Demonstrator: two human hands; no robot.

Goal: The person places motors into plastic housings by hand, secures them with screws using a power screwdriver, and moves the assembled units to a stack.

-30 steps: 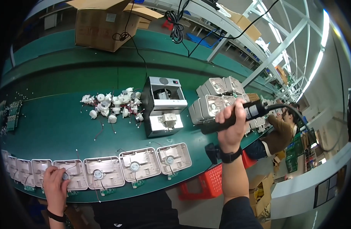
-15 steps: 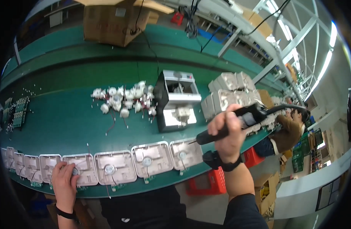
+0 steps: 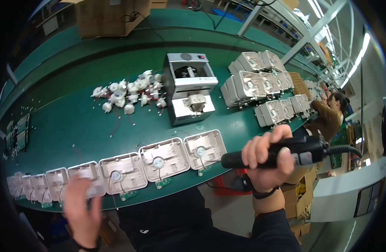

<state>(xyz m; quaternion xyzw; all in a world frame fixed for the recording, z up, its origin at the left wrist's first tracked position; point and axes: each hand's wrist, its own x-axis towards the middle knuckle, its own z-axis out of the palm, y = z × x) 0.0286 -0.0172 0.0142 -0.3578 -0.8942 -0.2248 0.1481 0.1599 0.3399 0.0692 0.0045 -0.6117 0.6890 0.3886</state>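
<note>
My right hand (image 3: 268,161) is wrapped round a black electric screwdriver (image 3: 281,152), its cable running off to the right. The tool is tilted nearly level, its nose pointing left beside the last white plastic housing (image 3: 214,157) of the row. At the lower left my left hand (image 3: 81,210) is blurred by motion, in front of another housing (image 3: 98,185); its thumb stands apart from the fingers and nothing shows in it. Most housings in the row hold a round silver part (image 3: 158,162) with wires, and small green circuit boards (image 3: 163,183) lie at their near edges.
A grey and black machine (image 3: 191,90) stands mid-bench, with a heap of white wired parts (image 3: 130,92) left of it. Stacked housings (image 3: 249,86) are at the right. Circuit boards (image 3: 18,134) lie far left. A cardboard box (image 3: 113,19) stands behind; a person (image 3: 331,113) sits farther right.
My left hand has come away from the round part in a housing, toward me. My right hand has moved right and lower with the screwdriver, which now lies more level. The view has shifted.
</note>
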